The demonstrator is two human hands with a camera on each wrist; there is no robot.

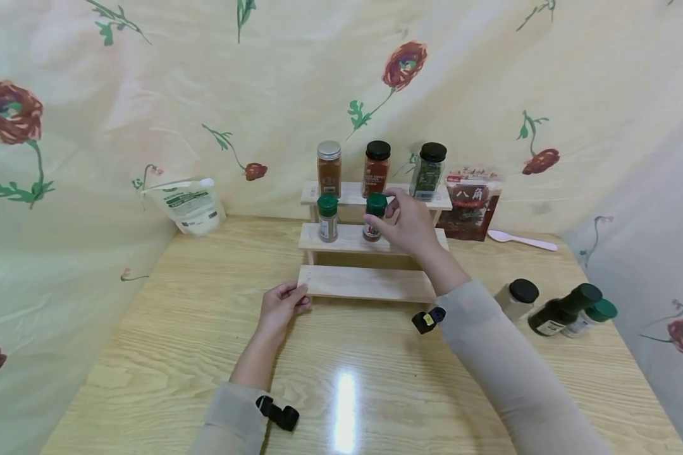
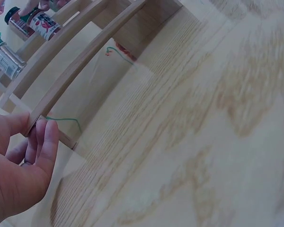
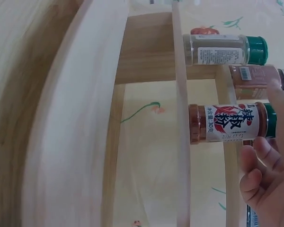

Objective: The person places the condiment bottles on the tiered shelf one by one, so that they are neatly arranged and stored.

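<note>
A three-step wooden spice rack [image 1: 370, 283] stands against the back wall. My left hand [image 1: 283, 308] grips the left end of its lowest step, thumb above and fingers curled below in the left wrist view. On the middle step stands a green-capped chili powder jar [image 3: 232, 123], upright. Around its cap is my right hand [image 1: 406, 221], thumb extended on one side and fingers bent on the other; a gap shows beside the thumb. Left of it stands another green-capped jar [image 1: 327, 221]. The top step holds a silver-capped jar [image 1: 329, 170], a black-capped red jar [image 1: 375, 174] and a black-capped herb jar [image 1: 427, 174].
A white pouch [image 1: 190, 205] leans at the back left. Behind the rack's right side are a dark red packet [image 1: 469, 208] and a pink spoon [image 1: 523, 241]. At right stand a black-capped jar [image 1: 515, 300], a dark bottle [image 1: 563, 311] and a green-capped jar [image 1: 594, 316].
</note>
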